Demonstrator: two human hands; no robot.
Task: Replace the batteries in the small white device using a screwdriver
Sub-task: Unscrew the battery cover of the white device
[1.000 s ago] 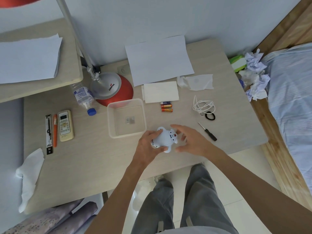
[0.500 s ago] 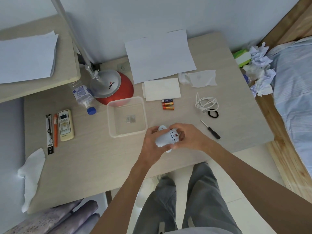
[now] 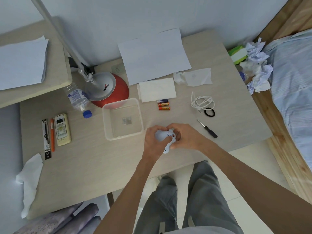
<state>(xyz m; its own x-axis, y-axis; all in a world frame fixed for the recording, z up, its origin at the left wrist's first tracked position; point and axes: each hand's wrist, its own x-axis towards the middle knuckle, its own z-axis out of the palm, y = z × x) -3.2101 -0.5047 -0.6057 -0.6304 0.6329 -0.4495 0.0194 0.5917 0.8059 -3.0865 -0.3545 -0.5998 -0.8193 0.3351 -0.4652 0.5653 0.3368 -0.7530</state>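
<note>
Both hands hold the small white device (image 3: 163, 135) just above the desk's front edge. My left hand (image 3: 154, 141) wraps its left side from below. My right hand (image 3: 184, 137) grips its right end, fingers curled over a spot with red marks. The hands hide much of the device. A small black-handled screwdriver (image 3: 207, 128) lies on the desk to the right of my hands. Three batteries (image 3: 163, 104), one dark and two orange, lie side by side behind the device.
A clear plastic tray (image 3: 108, 132) with a small part inside stands left of my hands. Behind are a red-based lamp (image 3: 109, 88), a water bottle (image 3: 77, 98), paper sheets (image 3: 153, 54) and a white cable (image 3: 201, 101). A remote (image 3: 61, 129) and pens lie far left.
The device has been lifted slightly and turned between both hands. My right hand has closed more tightly over its right end.
</note>
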